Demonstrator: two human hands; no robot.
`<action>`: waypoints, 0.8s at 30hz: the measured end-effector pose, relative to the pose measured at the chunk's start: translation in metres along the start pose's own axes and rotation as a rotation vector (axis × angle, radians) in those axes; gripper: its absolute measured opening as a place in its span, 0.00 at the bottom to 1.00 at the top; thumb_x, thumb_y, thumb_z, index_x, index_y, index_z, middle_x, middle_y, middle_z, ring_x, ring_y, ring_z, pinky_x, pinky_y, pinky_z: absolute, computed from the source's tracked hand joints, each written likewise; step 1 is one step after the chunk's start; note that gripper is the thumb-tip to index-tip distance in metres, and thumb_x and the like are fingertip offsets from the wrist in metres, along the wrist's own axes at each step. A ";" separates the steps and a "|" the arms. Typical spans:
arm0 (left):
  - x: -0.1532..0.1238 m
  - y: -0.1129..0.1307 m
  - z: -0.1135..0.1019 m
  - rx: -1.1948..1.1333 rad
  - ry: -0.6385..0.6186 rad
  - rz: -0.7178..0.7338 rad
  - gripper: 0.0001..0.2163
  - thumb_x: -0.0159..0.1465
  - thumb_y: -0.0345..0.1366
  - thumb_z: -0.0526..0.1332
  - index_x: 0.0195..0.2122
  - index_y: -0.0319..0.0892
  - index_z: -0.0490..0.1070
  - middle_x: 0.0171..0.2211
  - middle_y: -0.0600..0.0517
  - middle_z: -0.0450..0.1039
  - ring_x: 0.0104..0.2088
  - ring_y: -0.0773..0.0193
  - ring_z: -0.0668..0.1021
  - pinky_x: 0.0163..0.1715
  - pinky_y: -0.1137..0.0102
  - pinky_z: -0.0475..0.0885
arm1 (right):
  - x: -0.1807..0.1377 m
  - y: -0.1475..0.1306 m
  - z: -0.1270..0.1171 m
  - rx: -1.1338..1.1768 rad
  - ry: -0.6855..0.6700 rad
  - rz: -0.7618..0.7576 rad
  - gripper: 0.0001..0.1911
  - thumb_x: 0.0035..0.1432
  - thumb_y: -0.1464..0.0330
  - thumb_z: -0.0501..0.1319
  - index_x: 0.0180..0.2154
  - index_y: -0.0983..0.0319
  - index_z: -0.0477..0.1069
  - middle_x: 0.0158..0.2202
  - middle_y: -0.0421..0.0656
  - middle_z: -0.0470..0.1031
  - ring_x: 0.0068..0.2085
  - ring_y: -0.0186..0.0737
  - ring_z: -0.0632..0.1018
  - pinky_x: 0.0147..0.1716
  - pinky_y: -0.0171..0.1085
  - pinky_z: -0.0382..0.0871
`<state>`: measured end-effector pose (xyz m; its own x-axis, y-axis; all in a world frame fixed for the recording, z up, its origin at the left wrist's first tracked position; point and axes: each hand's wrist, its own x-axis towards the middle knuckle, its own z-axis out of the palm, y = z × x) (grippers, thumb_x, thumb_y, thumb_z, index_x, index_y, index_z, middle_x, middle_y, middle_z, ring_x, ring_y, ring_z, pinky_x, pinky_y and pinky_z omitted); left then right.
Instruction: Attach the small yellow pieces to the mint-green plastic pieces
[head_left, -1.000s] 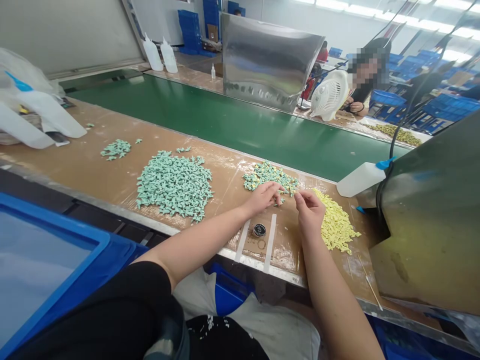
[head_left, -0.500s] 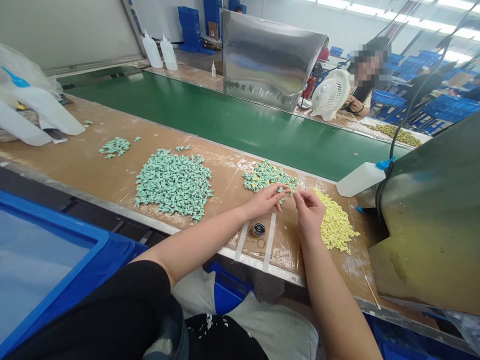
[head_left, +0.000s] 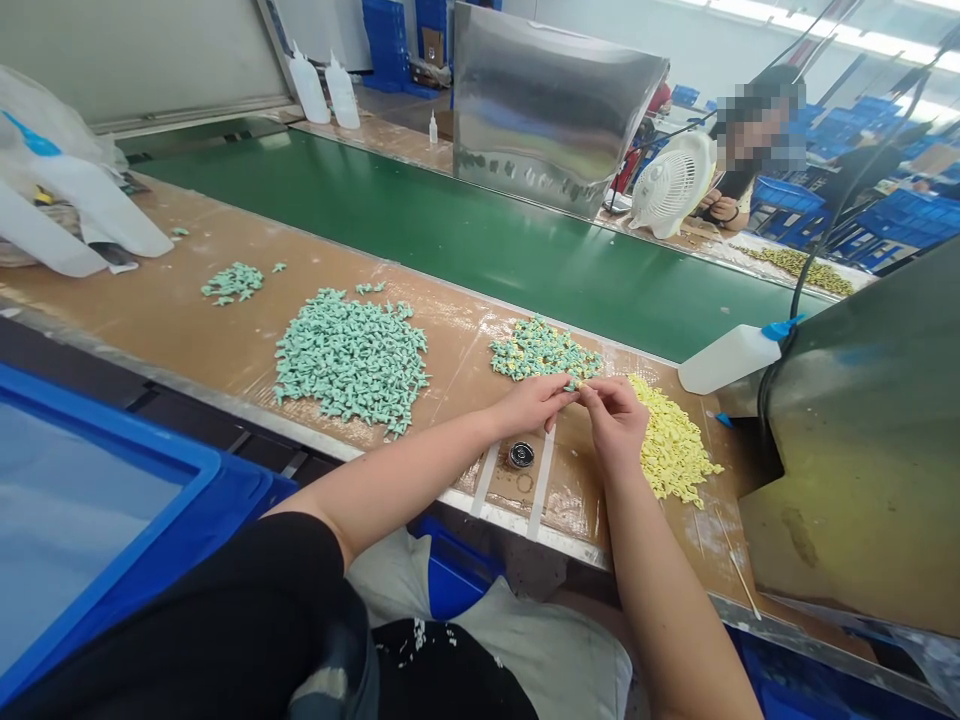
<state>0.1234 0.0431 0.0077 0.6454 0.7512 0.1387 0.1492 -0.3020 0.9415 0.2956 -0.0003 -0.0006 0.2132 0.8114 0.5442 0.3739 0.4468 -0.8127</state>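
Observation:
My left hand (head_left: 531, 404) pinches a small green star-shaped piece (head_left: 571, 385) at its fingertips. Against it come the closed thumb and forefinger of my right hand (head_left: 619, 418), with a tiny yellow piece between them, mostly hidden by the fingers. Just behind the hands lies a pile of green pieces with yellow bits on them (head_left: 536, 350). Beside my right hand is a heap of small yellow pieces (head_left: 675, 445). A small round pot with dark contents (head_left: 520, 456) stands below my left hand, between two strips of white tape.
Further left are a large heap of plain green pieces (head_left: 349, 360) and a smaller one (head_left: 234, 283). A green conveyor belt (head_left: 420, 250) runs behind the table. A white bottle (head_left: 731, 358) and a metal panel (head_left: 862, 450) stand at right. Across the belt sits a person near a fan (head_left: 675, 185).
My hands have come together, so the green piece and the right fingertips now meet. Before, a small gap parted them. The whole view has shifted slightly.

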 end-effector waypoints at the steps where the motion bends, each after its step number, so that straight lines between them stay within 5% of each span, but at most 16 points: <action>1: 0.000 0.000 0.000 0.007 -0.002 -0.002 0.14 0.74 0.48 0.53 0.35 0.45 0.62 0.17 0.61 0.65 0.21 0.66 0.73 0.31 0.69 0.65 | 0.000 -0.001 0.000 -0.005 -0.003 -0.010 0.12 0.62 0.55 0.70 0.37 0.57 0.82 0.33 0.41 0.74 0.35 0.40 0.76 0.35 0.41 0.73; 7: 0.000 -0.002 -0.002 0.109 0.003 0.015 0.10 0.74 0.41 0.54 0.35 0.46 0.64 0.17 0.60 0.65 0.22 0.64 0.73 0.31 0.69 0.64 | 0.001 -0.007 -0.001 -0.082 -0.024 -0.059 0.08 0.61 0.59 0.71 0.36 0.57 0.82 0.31 0.39 0.72 0.30 0.36 0.71 0.30 0.39 0.65; 16: 0.003 -0.009 -0.008 0.316 -0.005 0.197 0.07 0.72 0.34 0.56 0.40 0.45 0.74 0.34 0.51 0.78 0.37 0.60 0.78 0.39 0.69 0.66 | 0.000 -0.004 -0.012 -0.185 -0.119 -0.103 0.09 0.62 0.58 0.69 0.33 0.56 0.80 0.32 0.40 0.71 0.32 0.40 0.75 0.30 0.42 0.70; 24: 0.001 -0.001 -0.006 0.349 0.015 0.180 0.09 0.71 0.37 0.55 0.36 0.43 0.72 0.31 0.52 0.75 0.32 0.63 0.73 0.34 0.69 0.62 | -0.001 -0.006 -0.010 -0.255 -0.123 -0.198 0.08 0.67 0.60 0.65 0.35 0.56 0.75 0.30 0.39 0.70 0.30 0.38 0.72 0.29 0.39 0.66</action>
<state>0.1195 0.0482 0.0086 0.6738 0.6755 0.2994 0.2816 -0.6094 0.7412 0.3021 -0.0073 0.0061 0.0090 0.7649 0.6441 0.6139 0.5042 -0.6074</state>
